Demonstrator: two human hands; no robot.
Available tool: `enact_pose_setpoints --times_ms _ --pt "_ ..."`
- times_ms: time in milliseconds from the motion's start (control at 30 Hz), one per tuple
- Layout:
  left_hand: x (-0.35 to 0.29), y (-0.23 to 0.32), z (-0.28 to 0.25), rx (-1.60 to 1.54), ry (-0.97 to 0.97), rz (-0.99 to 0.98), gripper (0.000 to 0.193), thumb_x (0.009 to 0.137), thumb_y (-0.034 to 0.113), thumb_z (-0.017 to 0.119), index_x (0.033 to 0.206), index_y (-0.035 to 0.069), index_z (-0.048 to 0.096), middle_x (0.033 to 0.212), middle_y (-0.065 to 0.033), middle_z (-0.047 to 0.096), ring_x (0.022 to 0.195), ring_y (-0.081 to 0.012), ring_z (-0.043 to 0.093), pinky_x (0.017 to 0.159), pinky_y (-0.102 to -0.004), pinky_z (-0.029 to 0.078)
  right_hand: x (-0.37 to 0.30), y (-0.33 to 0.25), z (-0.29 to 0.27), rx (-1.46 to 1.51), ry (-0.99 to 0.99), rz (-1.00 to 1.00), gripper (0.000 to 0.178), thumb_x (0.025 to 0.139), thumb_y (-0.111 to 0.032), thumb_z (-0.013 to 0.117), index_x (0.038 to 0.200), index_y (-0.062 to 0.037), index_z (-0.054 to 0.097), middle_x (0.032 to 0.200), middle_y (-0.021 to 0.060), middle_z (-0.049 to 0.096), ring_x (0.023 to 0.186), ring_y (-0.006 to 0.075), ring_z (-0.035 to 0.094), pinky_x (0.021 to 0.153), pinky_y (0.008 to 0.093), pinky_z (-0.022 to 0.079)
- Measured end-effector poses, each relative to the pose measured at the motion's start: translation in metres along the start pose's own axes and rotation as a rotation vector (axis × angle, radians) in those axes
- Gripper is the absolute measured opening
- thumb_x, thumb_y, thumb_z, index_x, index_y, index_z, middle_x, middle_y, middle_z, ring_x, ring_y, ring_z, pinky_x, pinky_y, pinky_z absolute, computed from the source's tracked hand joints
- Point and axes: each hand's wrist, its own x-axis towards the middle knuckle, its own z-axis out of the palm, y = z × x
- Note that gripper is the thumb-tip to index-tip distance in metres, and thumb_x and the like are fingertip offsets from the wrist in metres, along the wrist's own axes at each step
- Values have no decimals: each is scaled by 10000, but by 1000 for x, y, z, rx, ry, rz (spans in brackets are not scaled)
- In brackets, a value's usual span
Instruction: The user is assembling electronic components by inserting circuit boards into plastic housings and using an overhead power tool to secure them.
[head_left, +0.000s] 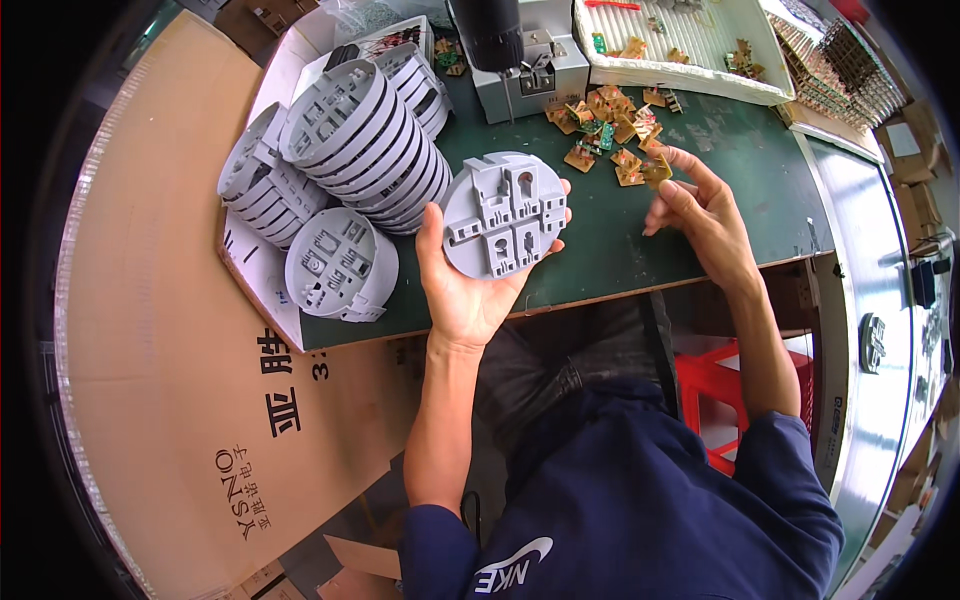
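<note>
My left hand (465, 305) holds up a round light-grey plastic housing (523, 208) over the near edge of the green bench. Its fingers wrap behind the housing, and the thumb presses on the left rim. Moulded slots and pockets on the housing face up. To the right, my right hand (712, 225) pinches a small tan circuit board (656, 171) between thumb and forefinger. Just beyond that hand lies a loose pile of similar circuit boards (607, 108), a few of them green.
Stacks of grey housings (372, 150) lean at the bench's left side, above a large cardboard box (170, 300). A black electric screwdriver (488, 38) hangs by a metal fixture (560, 85). A white foam tray (690, 83) stands behind; a red stool (712, 390) is below right, beside a conveyor (860, 400).
</note>
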Motion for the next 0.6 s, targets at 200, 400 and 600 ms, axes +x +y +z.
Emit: enact_pose_setpoints --times_ms 200,400,600 --pt "2 -3 2 98 4 6 937 961 713 471 1560 1 368 1526 -384 398 1315 -495 537 1030 -524 512 -1 3 -2 222 44 7 394 1081 -186 569 1446 -58 496 1070 126 716 954 175 718 885 336 613" --pt "-2 -2 4 197 7 31 988 939 715 504 1571 -24 333 1545 -420 347 1342 -529 507 1042 -542 506 10 14 -13 258 51 -24 278 1087 -206 564 1329 -72 543 1155 146 695 976 182 708 902 330 594" --pt "-115 -11 -1 213 150 -18 1064 888 785 503 1521 -65 407 1499 -363 464 1285 -443 586 998 -489 521 6 29 -18 77 74 -98 438 1079 -187 567 1485 -55 467 1329 143 629 1129 211 662 1024 390 513"
